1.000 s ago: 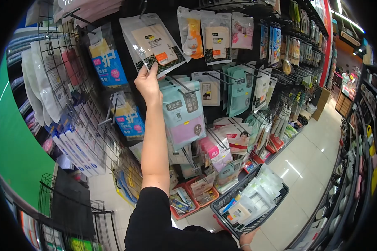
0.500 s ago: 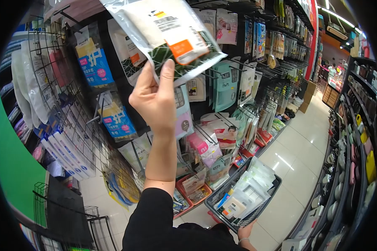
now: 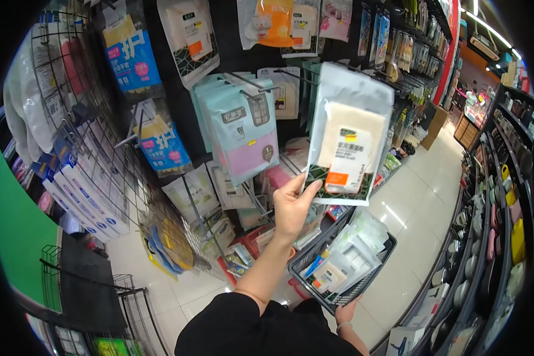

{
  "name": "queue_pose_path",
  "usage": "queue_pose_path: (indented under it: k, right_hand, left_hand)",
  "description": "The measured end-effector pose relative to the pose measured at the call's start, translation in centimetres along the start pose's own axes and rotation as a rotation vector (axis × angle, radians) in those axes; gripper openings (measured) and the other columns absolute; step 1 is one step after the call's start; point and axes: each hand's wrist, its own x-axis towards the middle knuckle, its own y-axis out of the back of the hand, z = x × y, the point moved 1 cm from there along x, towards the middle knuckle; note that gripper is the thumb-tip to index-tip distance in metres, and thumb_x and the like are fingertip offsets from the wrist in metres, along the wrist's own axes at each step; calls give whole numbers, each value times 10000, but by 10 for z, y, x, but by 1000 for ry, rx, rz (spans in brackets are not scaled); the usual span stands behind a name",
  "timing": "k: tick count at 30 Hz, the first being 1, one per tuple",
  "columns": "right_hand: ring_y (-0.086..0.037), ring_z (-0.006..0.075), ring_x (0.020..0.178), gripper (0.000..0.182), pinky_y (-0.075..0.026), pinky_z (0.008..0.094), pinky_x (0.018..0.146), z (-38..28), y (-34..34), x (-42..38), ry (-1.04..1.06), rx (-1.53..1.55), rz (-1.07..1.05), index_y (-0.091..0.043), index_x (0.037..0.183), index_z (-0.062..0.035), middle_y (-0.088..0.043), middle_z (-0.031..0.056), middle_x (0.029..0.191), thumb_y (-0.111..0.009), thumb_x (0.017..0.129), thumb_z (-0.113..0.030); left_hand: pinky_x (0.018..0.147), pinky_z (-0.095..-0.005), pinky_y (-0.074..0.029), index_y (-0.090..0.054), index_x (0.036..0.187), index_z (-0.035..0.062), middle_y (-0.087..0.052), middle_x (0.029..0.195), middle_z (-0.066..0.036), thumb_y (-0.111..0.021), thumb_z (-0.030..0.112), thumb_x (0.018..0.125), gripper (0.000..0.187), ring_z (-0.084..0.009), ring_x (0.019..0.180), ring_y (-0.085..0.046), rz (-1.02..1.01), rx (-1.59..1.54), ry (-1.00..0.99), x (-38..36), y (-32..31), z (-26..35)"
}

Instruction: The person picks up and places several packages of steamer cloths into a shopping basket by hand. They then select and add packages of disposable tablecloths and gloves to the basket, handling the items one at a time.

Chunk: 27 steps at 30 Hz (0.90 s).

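Observation:
My left hand [image 3: 293, 207] pinches the lower left corner of a packet of beige cloth [image 3: 351, 136]. The packet is upright, with a white and orange label and a dark patterned bottom strip. Below it, my right hand [image 3: 346, 311] grips the near end of a dark shopping basket [image 3: 314, 292]. Inside the basket lie several pale packets [image 3: 365, 234] and a similar beige packet [image 3: 328, 276]. Beside my left hand, teal and purple packets [image 3: 242, 136] hang on a hook.
Blue and yellow glove packets [image 3: 133, 59] hang at the left by a wire rack [image 3: 110, 169]. Another beige packet [image 3: 190, 41] hangs at the top. Shelves of pans [image 3: 477, 255] line the right side of the tiled aisle [image 3: 430, 219].
My left hand has moved down and right with the packet, which now stands upright above the basket. The view has shifted, showing more of the upper hanging packets. My right hand stays on the basket.

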Motion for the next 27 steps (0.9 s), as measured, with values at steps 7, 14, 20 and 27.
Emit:
queue_pose_path:
  k: [7,14,20,27]
  right_hand:
    - [-489,409,1132,946,-404,439,950,-5,0,1,-24,-77,-6,59,1455,-70,-426,268,1297,-575,752,-67]
    - [-498,410,1121,958,-408,427,947,-6,1,0,-34,-82,-24,73,1451,-58,-429,273,1290,-575,745,-55]
    - [-503,415,1116,974,-406,424,955,-6,2,1,-32,-78,-35,87,1449,-61,-438,280,1277,-567,728,-35]
    - [-512,415,1108,991,-411,416,955,-13,6,1,-84,-73,-85,125,1441,-64,-450,291,1259,-566,731,-35]
  left_hand:
    - [692,-204,-450,-633,998,-75,-659,893,-46,-638,-14,829,179,-60,775,-570,169,-190,127,-33,46,-48]
    - [760,-207,-455,-621,1057,-78,-669,965,-81,-612,-53,825,233,-86,838,-599,179,-225,44,-27,69,-44]
    - [768,-216,-456,-635,1035,-70,-672,955,-80,-608,-61,824,213,-86,836,-598,154,-276,22,-25,76,-43]
    - [753,-217,-466,-630,1036,-77,-676,934,-91,-612,-58,825,213,-89,807,-610,144,-295,21,-21,80,-49]
